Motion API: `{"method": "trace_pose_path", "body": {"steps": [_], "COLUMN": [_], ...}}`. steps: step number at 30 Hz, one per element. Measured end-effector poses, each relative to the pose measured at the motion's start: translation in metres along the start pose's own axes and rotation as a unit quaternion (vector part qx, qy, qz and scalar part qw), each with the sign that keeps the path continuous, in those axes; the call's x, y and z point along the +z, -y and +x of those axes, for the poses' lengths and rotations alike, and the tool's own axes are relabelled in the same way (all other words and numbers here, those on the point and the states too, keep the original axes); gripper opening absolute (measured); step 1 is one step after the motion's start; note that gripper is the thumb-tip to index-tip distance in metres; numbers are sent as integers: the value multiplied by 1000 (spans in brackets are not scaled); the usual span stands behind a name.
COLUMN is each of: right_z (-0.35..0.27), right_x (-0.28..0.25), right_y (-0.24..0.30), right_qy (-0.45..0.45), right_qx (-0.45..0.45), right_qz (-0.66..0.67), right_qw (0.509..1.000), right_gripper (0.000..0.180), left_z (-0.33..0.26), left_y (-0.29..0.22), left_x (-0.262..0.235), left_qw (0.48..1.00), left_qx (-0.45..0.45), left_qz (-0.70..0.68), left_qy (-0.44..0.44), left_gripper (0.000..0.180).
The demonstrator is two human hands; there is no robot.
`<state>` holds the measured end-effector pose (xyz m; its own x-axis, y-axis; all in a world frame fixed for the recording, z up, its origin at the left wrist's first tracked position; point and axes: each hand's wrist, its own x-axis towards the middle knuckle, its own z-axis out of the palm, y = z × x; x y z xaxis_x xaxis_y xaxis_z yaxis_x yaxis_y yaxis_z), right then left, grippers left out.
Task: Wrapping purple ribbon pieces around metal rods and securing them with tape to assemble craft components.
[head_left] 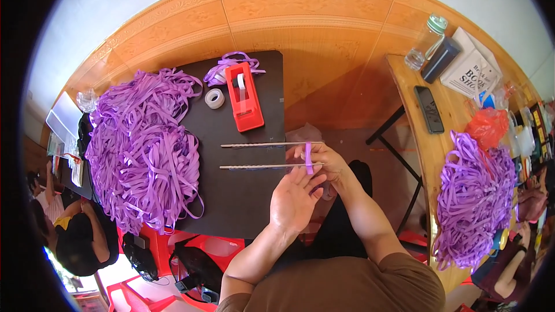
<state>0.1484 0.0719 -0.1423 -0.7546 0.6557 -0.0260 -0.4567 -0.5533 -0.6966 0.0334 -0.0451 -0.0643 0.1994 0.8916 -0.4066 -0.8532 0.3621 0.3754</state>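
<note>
Two thin metal rods [254, 167] with twisted left ends lie side by side across the right edge of the black table. A short band of purple ribbon [309, 158] spans both rods near their right ends. My right hand [327, 163] is closed at this band, fingers curled around the rod ends and partly hidden. Palm up, my left hand [293, 199] has its fingers stretched out, their tips by the lower end of the band.
A big heap of purple ribbon [144, 150] covers the left of the black table [231, 202]. Behind the rods are a red tape dispenser [245, 107] and a tape roll [214, 99]. The wooden table [413, 133] holds a phone [429, 110], bottles and more ribbon [477, 202]. People sit on both sides.
</note>
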Motion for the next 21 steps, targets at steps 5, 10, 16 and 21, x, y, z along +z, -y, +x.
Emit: {"method": "trace_pose_path", "body": {"steps": [5, 10, 16, 21], "right_z": [-5, -22, -32, -24], "right_x": [9, 7, 40, 52], "right_y": [5, 6, 21, 22], "right_qy": [-105, -270, -230, -244], "right_qx": [10, -52, -86, -19], "right_qz": [-51, -74, 8, 75], "right_qw": [993, 959, 969, 967], "right_gripper": [28, 39, 41, 55], "left_z": [0, 1, 0, 1], "left_y": [0, 0, -1, 0], "left_x": [-1, 0, 0, -1], "left_qw": [1000, 1000, 1000, 1000], "left_qx": [-4, -5, 0, 4], "left_qz": [-1, 0, 6, 3], "left_qy": [6, -2, 5, 7], "left_gripper": [49, 49, 43, 48]}}
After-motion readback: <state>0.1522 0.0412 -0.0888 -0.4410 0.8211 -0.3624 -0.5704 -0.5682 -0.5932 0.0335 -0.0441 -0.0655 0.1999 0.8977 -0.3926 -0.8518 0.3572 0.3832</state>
